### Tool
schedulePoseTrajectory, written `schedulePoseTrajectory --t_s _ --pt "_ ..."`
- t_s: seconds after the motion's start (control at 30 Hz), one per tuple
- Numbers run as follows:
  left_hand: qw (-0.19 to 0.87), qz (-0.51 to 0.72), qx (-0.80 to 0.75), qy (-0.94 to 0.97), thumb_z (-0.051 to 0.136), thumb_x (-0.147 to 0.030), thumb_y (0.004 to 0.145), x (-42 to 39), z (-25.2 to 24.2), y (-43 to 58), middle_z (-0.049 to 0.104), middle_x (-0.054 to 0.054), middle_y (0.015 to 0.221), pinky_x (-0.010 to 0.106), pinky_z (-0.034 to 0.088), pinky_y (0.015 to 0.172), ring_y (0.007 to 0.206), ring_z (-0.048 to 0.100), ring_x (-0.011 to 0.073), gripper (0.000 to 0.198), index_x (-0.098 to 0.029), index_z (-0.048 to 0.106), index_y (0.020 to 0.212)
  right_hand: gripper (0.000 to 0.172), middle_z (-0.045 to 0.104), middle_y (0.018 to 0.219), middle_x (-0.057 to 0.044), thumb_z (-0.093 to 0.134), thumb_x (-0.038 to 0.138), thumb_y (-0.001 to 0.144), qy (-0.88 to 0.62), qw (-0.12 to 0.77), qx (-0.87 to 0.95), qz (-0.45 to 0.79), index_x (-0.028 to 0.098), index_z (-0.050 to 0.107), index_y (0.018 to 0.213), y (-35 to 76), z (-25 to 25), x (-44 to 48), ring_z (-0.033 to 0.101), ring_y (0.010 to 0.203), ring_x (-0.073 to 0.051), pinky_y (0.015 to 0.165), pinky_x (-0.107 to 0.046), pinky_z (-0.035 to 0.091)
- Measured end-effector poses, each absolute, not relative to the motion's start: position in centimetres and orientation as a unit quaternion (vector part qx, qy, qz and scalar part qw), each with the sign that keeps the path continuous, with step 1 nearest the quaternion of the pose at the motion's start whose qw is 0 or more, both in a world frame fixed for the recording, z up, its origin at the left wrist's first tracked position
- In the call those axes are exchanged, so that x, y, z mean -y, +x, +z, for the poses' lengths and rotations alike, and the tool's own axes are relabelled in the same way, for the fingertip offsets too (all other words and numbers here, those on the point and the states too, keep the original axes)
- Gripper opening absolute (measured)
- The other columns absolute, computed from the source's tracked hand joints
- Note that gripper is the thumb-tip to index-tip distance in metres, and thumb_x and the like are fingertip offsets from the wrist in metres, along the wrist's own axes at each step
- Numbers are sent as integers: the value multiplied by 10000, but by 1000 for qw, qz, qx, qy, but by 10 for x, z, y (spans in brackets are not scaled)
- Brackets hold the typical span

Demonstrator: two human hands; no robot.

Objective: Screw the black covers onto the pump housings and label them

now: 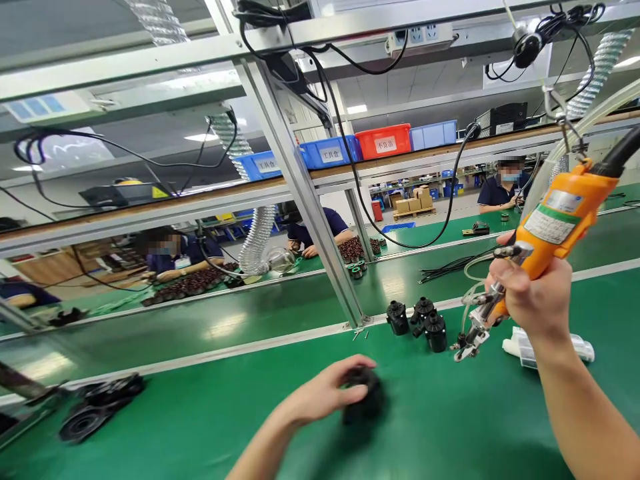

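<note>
My right hand (pixel 537 293) is wrapped round an orange electric screwdriver (pixel 555 213), which tilts with its metal tip low and to the left, above the green mat. A thick black cable leaves its upper end, and a clear hose runs beside it. Fingers of my left hand (pixel 330 393) curl round a black pump housing (pixel 367 397), blurred, over the mat; whether it touches the mat I cannot tell. Behind the screwdriver's tip stand several similar black pump housings (pixel 435 331). A few small screws (pixel 357 333) lie by the upright post.
An aluminium post (pixel 305 200) rises from the bench's back edge to a shelf with blue bins (pixel 330 152) and a red bin (pixel 384 141). Black parts (pixel 103 403) lie at left. A plastic-wrapped roll (pixel 530 347) lies at right. Co-workers sit across the bench; cables hang overhead.
</note>
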State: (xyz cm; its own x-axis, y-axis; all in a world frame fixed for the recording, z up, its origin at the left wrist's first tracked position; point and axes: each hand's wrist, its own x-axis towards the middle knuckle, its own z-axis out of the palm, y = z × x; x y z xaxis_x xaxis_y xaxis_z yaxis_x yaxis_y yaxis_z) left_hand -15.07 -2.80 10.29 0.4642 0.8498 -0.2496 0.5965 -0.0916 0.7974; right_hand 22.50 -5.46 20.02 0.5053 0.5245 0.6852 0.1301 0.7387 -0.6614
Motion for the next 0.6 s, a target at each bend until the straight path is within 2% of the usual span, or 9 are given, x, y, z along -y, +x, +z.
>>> schedulePoseTrajectory --t_s 0.1,0.2,0.3,0.43,0.6 --pt "505 205 -417 727 822 -472 755 19 71 -60 705 66 1157 351 464 991 1061 617 246 583 -207 693 1258 370 569 630 60 834 274 647 -342 789 478 176 208 650 961 213 199 56 535 481 -111 439 -239 495" --pt "555 251 -376 699 866 -465 715 13 48 -10 697 44 1010 313 479 858 896 615 202 594 -175 702 1208 390 579 636 63 840 242 613 -341 785 486 176 203 645 948 203 197 56 552 507 -108 472 -234 518" --pt "579 270 -355 683 867 -484 721 11 40 0 678 24 915 282 455 751 792 580 170 576 -164 712 1173 399 563 622 76 831 237 601 -341 782 487 186 207 633 946 196 197 56 529 490 -97 463 -225 507" --pt "556 293 -349 695 857 -469 744 12 40 -3 707 46 981 305 465 825 890 597 203 531 -167 733 1163 390 551 609 76 821 244 597 -342 779 488 195 213 636 939 193 198 58 520 487 -99 452 -230 500" --pt "571 288 -339 690 839 -441 774 13 37 -1 703 40 940 297 468 771 830 588 186 498 -168 713 1171 367 529 604 74 792 307 637 -342 769 496 214 228 625 954 194 197 56 505 477 -109 458 -267 522"
